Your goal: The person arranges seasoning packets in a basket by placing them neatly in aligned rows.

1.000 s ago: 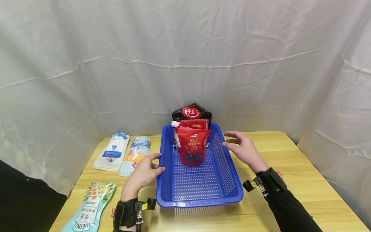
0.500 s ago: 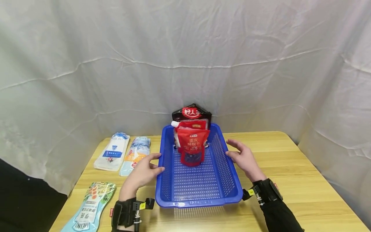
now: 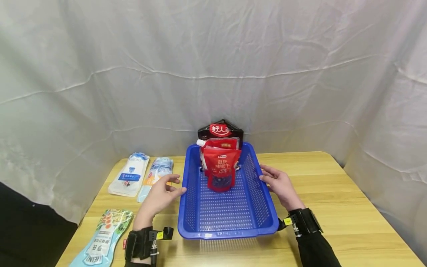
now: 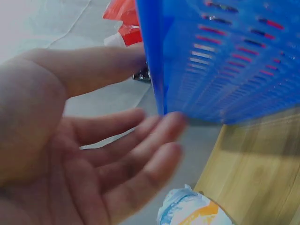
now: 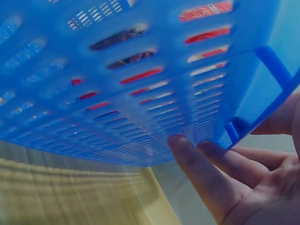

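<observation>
A blue plastic basket (image 3: 227, 233) with slotted walls sits at mid-table in the head view. Inside, toward its back, stand a red dried-chili pouch (image 3: 221, 163), a red pouch with a white spout (image 3: 201, 142) and a black package (image 3: 213, 129) behind them. My left hand (image 3: 161, 196) is spread loosely at the left rim; its thumb tip reaches the rim and the other fingers hang outside. At the right side, my right hand (image 3: 281, 187) touches the rim with thumb and fingertips. In the right wrist view its fingers (image 5: 206, 178) extend nearly straight along the outer wall.
Left of the basket lie a white pouch with a blue label (image 3: 128, 176) and a blue-and-orange pouch (image 3: 160, 167), partly behind my left hand. A light-blue Heinz spout pouch (image 3: 105, 237) lies at the front left. Pale curtains (image 3: 213, 74) hang behind the wooden table (image 3: 333, 207).
My right hand has come down and forward to meet the right rim. The basket has shifted slightly left. My left hand has drawn a little leftward, its fingers now off the rim except the thumb.
</observation>
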Demonstrator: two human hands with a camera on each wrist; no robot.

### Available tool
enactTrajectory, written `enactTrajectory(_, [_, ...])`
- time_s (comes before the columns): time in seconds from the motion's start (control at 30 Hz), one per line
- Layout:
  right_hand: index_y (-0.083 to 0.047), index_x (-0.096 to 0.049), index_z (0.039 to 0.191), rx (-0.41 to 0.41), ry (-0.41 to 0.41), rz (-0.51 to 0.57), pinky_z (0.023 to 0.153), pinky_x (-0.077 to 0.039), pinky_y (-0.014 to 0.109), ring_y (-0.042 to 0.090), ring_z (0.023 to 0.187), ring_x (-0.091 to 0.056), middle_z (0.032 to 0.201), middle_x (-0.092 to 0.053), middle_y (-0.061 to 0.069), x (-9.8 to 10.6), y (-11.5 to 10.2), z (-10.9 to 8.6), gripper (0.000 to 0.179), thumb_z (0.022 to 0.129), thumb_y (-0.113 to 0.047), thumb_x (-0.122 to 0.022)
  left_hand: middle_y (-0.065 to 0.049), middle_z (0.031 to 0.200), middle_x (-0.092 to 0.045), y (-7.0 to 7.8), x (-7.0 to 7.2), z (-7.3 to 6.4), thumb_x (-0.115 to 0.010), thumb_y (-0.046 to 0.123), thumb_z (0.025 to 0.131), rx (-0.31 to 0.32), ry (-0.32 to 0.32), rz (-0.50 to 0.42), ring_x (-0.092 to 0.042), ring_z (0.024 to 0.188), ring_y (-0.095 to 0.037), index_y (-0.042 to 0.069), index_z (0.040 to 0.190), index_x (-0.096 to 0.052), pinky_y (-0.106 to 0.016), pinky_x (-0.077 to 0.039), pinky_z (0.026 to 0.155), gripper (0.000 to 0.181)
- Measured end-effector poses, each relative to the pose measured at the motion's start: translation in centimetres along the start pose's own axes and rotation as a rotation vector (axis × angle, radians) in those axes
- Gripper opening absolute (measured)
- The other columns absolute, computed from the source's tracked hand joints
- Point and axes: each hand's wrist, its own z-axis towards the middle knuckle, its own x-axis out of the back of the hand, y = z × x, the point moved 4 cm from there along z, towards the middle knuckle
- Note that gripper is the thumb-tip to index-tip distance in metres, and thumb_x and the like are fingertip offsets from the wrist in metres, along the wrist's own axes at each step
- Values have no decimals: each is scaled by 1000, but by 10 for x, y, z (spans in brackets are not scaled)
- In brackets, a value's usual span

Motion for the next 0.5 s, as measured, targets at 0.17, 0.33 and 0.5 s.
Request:
enactTrajectory(0.17, [0, -43, 156, 5, -10, 18, 93, -60, 38, 31, 121, -67, 151, -53, 25, 1, 2, 2, 54, 106, -14, -59, -18, 129, -63, -6, 20, 4, -71, 21, 99, -27, 223, -25, -66, 111, -34, 2, 143, -56, -33, -57, 84, 50])
enactTrajectory(0.33, [-1, -43, 156, 2, -23, 41, 91, -61, 36, 29, 120, -68, 152, -52, 24, 1, 4, 2, 54, 106, -14, -59, -15, 128, -60, -16, 34, 8, -66, 18, 101, -41, 425, -28, -65, 110, -31, 5, 145, -56, -14, -48, 80, 46])
enactTrajectory(0.5, [-1, -43, 156, -8, -22, 40, 92, -60, 36, 29, 120, -68, 152, -52, 24, 3, 4, 1, 54, 106, -14, -59, -17, 123, -58, -27, 43, 16, -66, 13, 100, -86, 574, 35, -65, 103, -29, 2, 142, -58, -12, -45, 74, 44])
